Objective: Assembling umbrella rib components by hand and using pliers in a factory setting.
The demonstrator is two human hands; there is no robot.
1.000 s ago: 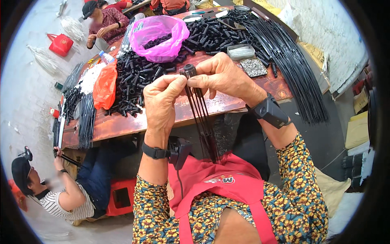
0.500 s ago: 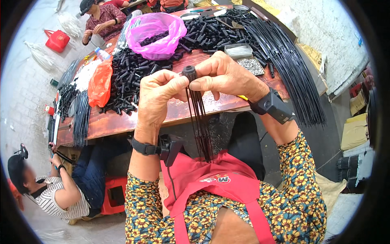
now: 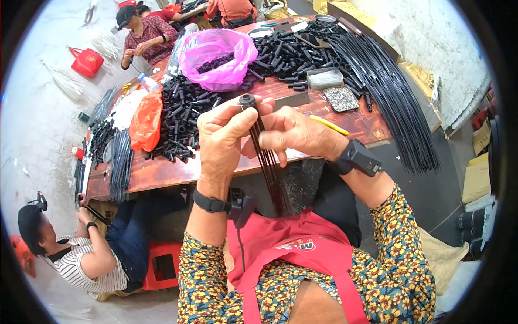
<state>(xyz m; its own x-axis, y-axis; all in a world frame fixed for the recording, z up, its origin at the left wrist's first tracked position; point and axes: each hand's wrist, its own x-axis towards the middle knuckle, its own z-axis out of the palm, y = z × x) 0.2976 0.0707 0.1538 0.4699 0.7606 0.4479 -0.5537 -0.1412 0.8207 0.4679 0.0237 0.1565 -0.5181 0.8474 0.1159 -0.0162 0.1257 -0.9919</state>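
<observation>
Over the table's front edge my left hand (image 3: 220, 129) is closed, its thumb and fingers pinching a round black collar (image 3: 247, 101) with a hole in its top. From this collar a bundle of thin black rods (image 3: 275, 186) hangs down toward my red apron. Just right of the bundle is my right hand (image 3: 305, 135), its fingers curled close to the upper rods. Motion smears those fingertips, so whether they grip a rod is unclear.
Black tubular parts (image 3: 183, 110) are heaped on the wooden table (image 3: 172, 175). Around them are a pink bag (image 3: 237, 59), an orange bag (image 3: 145, 121), a clear box (image 3: 324, 79), a speckled tray (image 3: 341, 99), a yellow tool (image 3: 329, 125) and long black rods (image 3: 394, 97). Co-workers sit at left.
My right hand has moved off the collar, down and rightward beside the rods. My left hand keeps its pinch on the collar. The view has shifted a little, revealing the yellow tool more fully.
</observation>
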